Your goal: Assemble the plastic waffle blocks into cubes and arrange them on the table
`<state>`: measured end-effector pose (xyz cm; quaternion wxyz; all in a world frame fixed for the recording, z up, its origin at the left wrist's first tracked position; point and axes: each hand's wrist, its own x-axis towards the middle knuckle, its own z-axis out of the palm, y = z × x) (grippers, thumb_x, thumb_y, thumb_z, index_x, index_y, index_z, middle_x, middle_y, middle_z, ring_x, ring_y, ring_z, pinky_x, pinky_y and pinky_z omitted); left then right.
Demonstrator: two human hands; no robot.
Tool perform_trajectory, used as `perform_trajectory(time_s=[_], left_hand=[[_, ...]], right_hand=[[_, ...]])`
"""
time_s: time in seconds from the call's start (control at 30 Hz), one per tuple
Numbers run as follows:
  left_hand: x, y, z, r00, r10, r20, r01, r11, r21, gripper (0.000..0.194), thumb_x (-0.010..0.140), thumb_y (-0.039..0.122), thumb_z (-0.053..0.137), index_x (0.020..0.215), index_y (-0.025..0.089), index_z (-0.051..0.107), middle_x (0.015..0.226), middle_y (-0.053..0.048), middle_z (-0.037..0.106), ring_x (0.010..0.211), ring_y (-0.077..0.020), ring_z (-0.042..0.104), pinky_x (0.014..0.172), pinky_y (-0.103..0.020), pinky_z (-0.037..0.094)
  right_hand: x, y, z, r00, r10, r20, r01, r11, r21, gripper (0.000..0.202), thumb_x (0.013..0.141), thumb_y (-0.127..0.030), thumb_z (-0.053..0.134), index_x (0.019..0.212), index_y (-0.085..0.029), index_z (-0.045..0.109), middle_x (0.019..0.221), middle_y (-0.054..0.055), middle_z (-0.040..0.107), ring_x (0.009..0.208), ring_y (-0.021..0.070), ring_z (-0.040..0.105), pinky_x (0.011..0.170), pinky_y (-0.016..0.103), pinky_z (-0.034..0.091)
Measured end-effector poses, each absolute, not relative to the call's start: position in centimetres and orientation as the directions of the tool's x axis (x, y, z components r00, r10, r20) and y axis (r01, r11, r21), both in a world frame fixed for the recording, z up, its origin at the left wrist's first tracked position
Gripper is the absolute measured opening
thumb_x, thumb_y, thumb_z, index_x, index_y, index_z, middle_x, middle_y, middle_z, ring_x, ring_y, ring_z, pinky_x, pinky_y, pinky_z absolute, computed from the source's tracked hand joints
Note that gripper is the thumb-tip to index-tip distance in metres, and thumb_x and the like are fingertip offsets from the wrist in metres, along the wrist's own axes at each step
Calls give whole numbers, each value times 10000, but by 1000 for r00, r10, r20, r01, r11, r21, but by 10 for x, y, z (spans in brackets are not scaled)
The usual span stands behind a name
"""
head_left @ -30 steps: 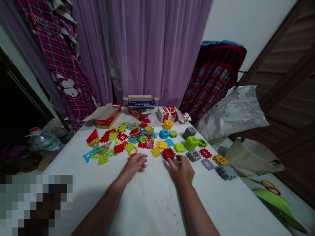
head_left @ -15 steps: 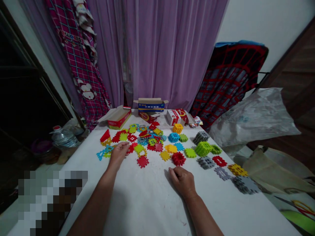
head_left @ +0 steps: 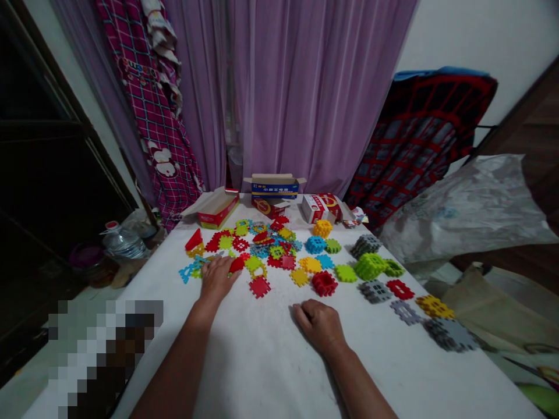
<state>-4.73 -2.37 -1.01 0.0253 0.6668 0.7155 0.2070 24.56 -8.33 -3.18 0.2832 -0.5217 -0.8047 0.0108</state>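
Left hand, half open, touches toys left of the red ring; right hand curls in front; can't tell holds.

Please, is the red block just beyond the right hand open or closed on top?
Open: the red block shows its hollow inside from above, with walls around.
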Motion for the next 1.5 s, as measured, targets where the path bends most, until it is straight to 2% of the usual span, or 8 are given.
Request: perform_trajectory(time_s=[0.2,0.4,0.6,0.73,1.0,1.27,1.4,1.5], left_hand=[[-50,-25,-8,-81,954,288,977,19,213,396,875,401,560,1224,231,634,1284,-98,636,1235,-296,512,1044,-451,308],[-48,-28,1,-260,872,416,963,201,181,508,868,422,552,1312,175,563,1261,-148,601,1180,-308,520,1002,-427,354],[-48,-29,2,-322,904,281,944,283,171,550,861,477,538,1322,177,555,1241,-154,603,1166,-326,518,973,-460,370],[-47,-29,-1,-333,907,256,939,296,174,528,861,474,536,1301,184,569,1290,-151,580,1205,-323,497,995,-464,354],[-35,-33,-9,-263,931,252,956,216,199,505,830,469,589,1268,216,596,1277,-122,596,1194,-309,507,1044,-460,298],[-33,-41,17,-169,973,159,974,140,181,497,812,601,558,1110,225,686,1121,-110,684,1103,-307,569,1005,-481,285],[-39,-22,35,-160,976,151,982,141,126,310,888,436,502,948,226,723,971,-83,729,986,-278,625,950,-447,339],[-40,5,39,-112,982,153,991,99,89,280,874,299,514,1066,233,708,1116,-88,703,1080,-272,599,938,-407,376]], right_hand=[[245,-83,-28,-266,880,392,840,412,-353,441,936,-353,427,540,-186,527,549,5,582,516,79,498,562,247,249],[246,-83,-27,-258,889,379,827,406,-389,418,926,-340,447,545,-185,523,557,2,588,527,79,506,565,240,251],[245,-82,-27,-242,901,361,829,385,-406,402,919,-337,471,554,-184,537,565,-4,597,540,81,521,569,240,248],[244,-82,-26,-237,913,333,842,364,-398,400,913,-349,484,552,-187,542,563,-7,603,533,83,523,558,247,233],[245,-80,-29,-245,920,306,863,351,-363,429,930,-383,448,559,-193,550,560,1,602,535,96,544,557,251,243],[227,-68,-29,-252,931,265,855,343,-390,441,933,-395,431,558,-195,549,570,5,616,532,101,539,546,257,226],[220,-63,-31,-256,921,293,830,364,-423,451,932,-399,430,544,-190,529,554,0,592,514,93,507,545,258,224],[221,-62,-34,-243,913,329,811,377,-448,461,929,-414,428,534,-190,512,530,-6,564,497,89,481,541,258,225]])
